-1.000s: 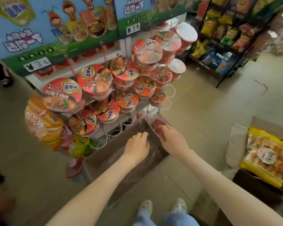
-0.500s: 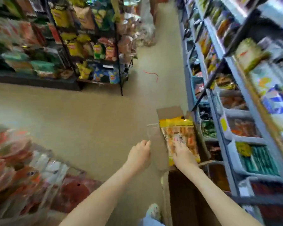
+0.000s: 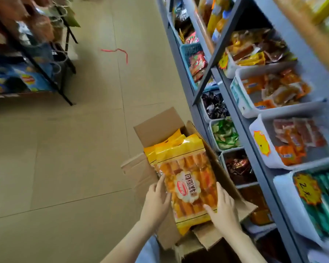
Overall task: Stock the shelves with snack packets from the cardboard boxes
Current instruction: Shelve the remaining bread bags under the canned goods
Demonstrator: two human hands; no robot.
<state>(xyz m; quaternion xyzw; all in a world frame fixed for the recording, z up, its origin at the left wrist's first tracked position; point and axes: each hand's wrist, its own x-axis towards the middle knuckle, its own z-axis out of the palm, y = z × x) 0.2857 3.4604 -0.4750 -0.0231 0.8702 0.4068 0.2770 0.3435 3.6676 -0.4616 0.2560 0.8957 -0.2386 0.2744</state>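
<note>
Second packet point(image 3: 149, 153) largely behind the top packet point(image 3: 188, 168)

Bare tiled floor point(image 3: 65, 158) lies wide open left of the cardboard box point(image 3: 139, 171). Grey shelves point(image 3: 262, 186) crowded with bins point(image 3: 283, 110) stand just beside its right wall. Raised flaps point(image 3: 156, 126) and a snack packet point(image 3: 188, 177) block the box's mouth.

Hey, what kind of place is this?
Probably a small grocery shop aisle: grey shelves with bins of wrapped snacks, yellow price tags, and an opened cardboard box of snack packets.
</note>
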